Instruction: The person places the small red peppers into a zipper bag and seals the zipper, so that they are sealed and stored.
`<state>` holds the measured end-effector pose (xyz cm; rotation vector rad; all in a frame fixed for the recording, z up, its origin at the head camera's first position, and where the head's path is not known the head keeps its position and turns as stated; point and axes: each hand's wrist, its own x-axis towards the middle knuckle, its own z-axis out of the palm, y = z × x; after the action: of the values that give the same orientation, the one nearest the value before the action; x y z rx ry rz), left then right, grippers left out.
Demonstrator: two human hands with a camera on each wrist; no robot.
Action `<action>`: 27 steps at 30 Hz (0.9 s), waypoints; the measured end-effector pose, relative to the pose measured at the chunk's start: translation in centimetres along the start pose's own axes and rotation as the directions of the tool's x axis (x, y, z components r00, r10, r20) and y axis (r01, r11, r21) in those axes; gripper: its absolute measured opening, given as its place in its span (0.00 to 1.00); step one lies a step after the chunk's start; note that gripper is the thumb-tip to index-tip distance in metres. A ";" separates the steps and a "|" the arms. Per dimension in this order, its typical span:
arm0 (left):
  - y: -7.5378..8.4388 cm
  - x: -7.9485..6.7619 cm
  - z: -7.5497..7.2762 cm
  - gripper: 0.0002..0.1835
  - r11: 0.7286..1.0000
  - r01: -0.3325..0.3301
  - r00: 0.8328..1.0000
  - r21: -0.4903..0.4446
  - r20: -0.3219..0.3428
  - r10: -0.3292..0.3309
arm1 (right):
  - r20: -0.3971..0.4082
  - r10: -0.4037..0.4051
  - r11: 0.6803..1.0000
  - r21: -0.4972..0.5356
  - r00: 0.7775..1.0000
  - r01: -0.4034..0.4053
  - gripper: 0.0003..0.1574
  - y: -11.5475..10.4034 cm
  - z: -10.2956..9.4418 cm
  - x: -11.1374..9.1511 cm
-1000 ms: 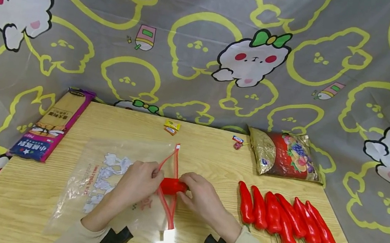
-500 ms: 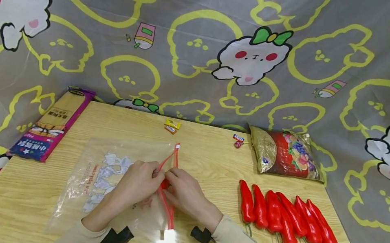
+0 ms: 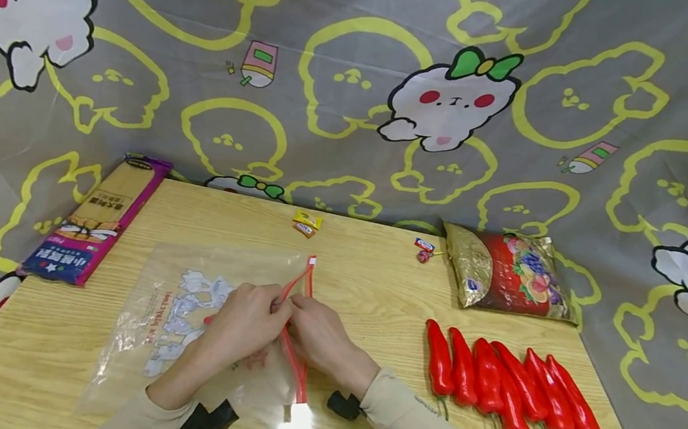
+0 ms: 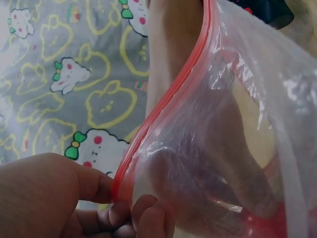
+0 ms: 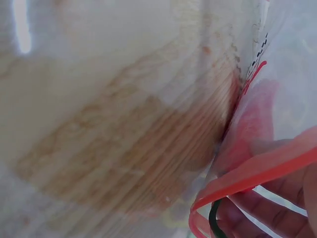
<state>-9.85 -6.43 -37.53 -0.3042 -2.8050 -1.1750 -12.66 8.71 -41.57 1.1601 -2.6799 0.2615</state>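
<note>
A clear zip bag (image 3: pixel 129 331) with a red zip strip (image 3: pixel 299 375) lies on the table, its mouth facing right. My left hand (image 3: pixel 252 318) pinches the upper zip edge between thumb and fingers, lifting it. Through the gap reaches my right hand (image 3: pixel 318 331), fingers inside the bag mouth. It holds a red chili pepper (image 5: pixel 252 124), whose dark green stem (image 5: pixel 214 218) curves by the palm in the right wrist view. In the left wrist view the pepper (image 4: pixel 267 225) shows through the film beside the fingertips. From the head, the hands and print hide most of it.
Several red chili peppers (image 3: pixel 484 381) lie side by side on the right. A gold and red fruit-print packet (image 3: pixel 509 272) stands behind them. Small wrapped candies (image 3: pixel 307 222) and a lollipop (image 3: pixel 423 255) sit at the back, a pasta packet (image 3: pixel 97 218) at the left.
The right hand has moved left into the bag mouth, taking the pepper inside. The left hand keeps its pinch on the zip edge.
</note>
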 end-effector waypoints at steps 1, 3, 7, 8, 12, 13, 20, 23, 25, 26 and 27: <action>0.0 0.0 0.0 0.16 1.000 -0.004 1.000 -0.001 -0.001 0.004 | 0.000 -0.002 1.000 -0.010 1.000 0.002 0.06 0.0 0.0 0.0; 0.0 0.1 0.1 0.16 1.000 -0.006 1.000 -0.001 -0.005 0.006 | 0.001 -0.005 1.000 -0.023 1.000 0.005 0.06 0.0 0.0 0.0; 0.0 0.1 0.0 0.16 1.000 0.002 1.000 -0.002 -0.004 -0.002 | -0.001 -0.008 0.999 -0.032 1.000 0.008 0.06 -0.1 -0.1 -0.1; 0.0 0.1 -0.1 0.16 1.000 0.006 1.000 0.001 -0.004 -0.006 | 0.000 -0.008 0.999 -0.032 1.000 0.008 0.06 -0.1 -0.2 -0.1; 0.0 0.1 -0.1 0.15 1.000 0.017 1.000 0.001 0.000 -0.017 | -0.008 -0.007 1.000 -0.019 1.000 0.006 0.11 0.0 -0.8 -0.5; 0.0 0.1 -0.1 0.15 1.000 0.017 1.000 0.001 0.000 -0.017 | -0.016 -0.004 1.000 -0.011 1.000 0.004 0.13 0.1 -1.0 -0.8; 0.0 0.0 0.0 0.16 0.999 0.024 1.000 -0.028 0.009 -0.024 | -0.137 0.081 0.997 0.002 0.987 -0.082 0.18 1.8 -3.8 -4.2; 0.0 0.0 0.0 0.16 0.999 0.021 1.000 -0.038 0.010 -0.020 | -0.186 0.147 0.988 -0.029 0.972 -0.155 0.18 3.2 -5.1 -6.6; 0.0 0.0 0.0 0.17 0.999 0.014 1.000 -0.030 0.004 -0.014 | -0.213 0.192 0.977 -0.054 0.958 -0.208 0.18 4.2 -5.7 -8.2; 0.0 0.0 0.0 0.16 1.000 0.012 1.000 -0.025 0.001 -0.012 | -0.222 0.217 0.969 -0.067 0.951 -0.237 0.18 4.7 -6.0 -9.0; 0.0 0.0 0.0 0.17 1.000 0.011 1.000 -0.018 -0.002 -0.011 | -0.229 0.242 0.961 -0.081 0.943 -0.266 0.18 5.1 -6.2 -9.9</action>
<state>-9.85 -6.44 -37.58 -0.2891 -2.7990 -1.2030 -9.08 20.53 -38.58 0.7068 -2.6064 0.2587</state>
